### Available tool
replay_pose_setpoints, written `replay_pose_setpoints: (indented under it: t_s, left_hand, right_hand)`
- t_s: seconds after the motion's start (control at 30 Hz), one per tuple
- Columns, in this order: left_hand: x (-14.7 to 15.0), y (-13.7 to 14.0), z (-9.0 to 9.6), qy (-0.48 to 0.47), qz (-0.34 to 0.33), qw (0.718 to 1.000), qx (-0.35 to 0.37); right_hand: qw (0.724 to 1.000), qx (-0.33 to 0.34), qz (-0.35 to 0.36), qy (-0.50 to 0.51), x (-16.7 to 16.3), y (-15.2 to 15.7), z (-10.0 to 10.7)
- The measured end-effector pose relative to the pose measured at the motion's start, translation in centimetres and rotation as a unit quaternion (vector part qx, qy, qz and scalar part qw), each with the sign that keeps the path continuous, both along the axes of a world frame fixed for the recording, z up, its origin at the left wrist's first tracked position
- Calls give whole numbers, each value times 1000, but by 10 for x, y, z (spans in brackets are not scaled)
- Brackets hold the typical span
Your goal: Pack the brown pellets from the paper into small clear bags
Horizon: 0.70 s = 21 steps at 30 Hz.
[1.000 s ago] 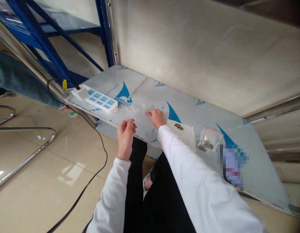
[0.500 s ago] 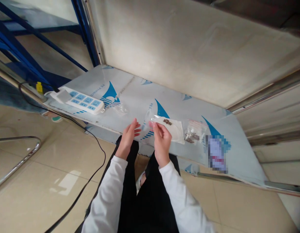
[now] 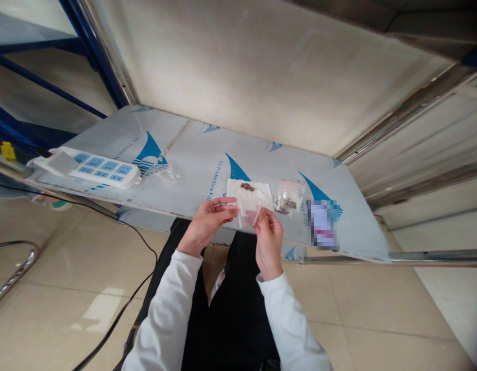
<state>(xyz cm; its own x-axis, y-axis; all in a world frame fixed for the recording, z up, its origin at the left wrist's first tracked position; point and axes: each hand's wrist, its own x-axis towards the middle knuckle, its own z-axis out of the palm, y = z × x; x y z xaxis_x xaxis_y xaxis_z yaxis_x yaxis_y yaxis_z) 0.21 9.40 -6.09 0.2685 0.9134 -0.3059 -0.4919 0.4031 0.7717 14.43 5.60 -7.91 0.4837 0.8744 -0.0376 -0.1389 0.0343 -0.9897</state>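
A small clear zip bag (image 3: 245,216) with a reddish edge is held between my two hands over the front of the table. My left hand (image 3: 208,225) has its fingertips closed at the reddish edge. At the bag's other side, my right hand (image 3: 270,238) pinches the plastic between thumb and fingers. Just behind the bag lies a white sheet (image 3: 263,191) bearing several small brown pieces (image 3: 246,186). Right of that sheet is another clear bag (image 3: 289,195), with several small dark metallic pieces inside.
A white power strip (image 3: 103,169) with blue sockets rests at the table's left. Crumpled clear plastic (image 3: 168,174) lies to its right. A pixelated bluish item (image 3: 322,224) is on the right side. A black cable (image 3: 143,278) runs down past the table's left front edge.
My left hand has come right and its fingers have closed on the bag, which only my right hand held before. The view has shifted, so the table's things appear further left.
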Motion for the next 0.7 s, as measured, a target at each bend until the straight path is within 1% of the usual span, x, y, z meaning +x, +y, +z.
replay_pose_setpoints:
  t_s: [0.07,0.13,0.17,0.2,0.23,0.3,0.33,0.37,0.4,0.47,0.53,0.6,0.67,0.7]
  left_hand:
    - [2,-2,3,47,28,998,13]
    - [4,-3,8,102,63,992,39]
    - [6,-4,11,126,70,988,56]
    - [7,-4,14,143,69,984,74]
    - [8,-4,16,154,66,982,91]
    - [8,-4,20,165,66,977,114]
    - [7,-4,21,175,67,975,119]
    - [6,-4,22,190,66,972,121]
    - [4,-5,23,212,61,967,125]
    - [2,-7,28,274,52,950,139]
    - [2,-10,34,353,57,920,159]
    - [4,-13,41,415,56,885,201]
    - [4,-14,44,436,63,858,263]
    - [4,-13,43,441,83,847,286]
  right_hand:
    - [991,-13,-45,-127,9,-1,4]
    - [961,8,-95,-259,12,-3,15]
    - [947,28,-93,-307,11,-4,22]
    - [938,48,-61,-336,10,-5,29]
    - [936,59,-4,-347,8,-5,36]
    - [936,55,128,-323,4,-2,44]
    - [937,45,168,-304,3,0,46]
    - [938,34,186,-289,3,2,47]
    - [941,25,185,-282,3,5,46]
    - [944,14,145,-297,5,8,45]
    - [937,7,92,-338,5,9,44]
    - [931,16,58,-361,5,9,45]
    - [943,42,61,-323,5,9,47]
    - [954,55,72,-285,6,9,48]
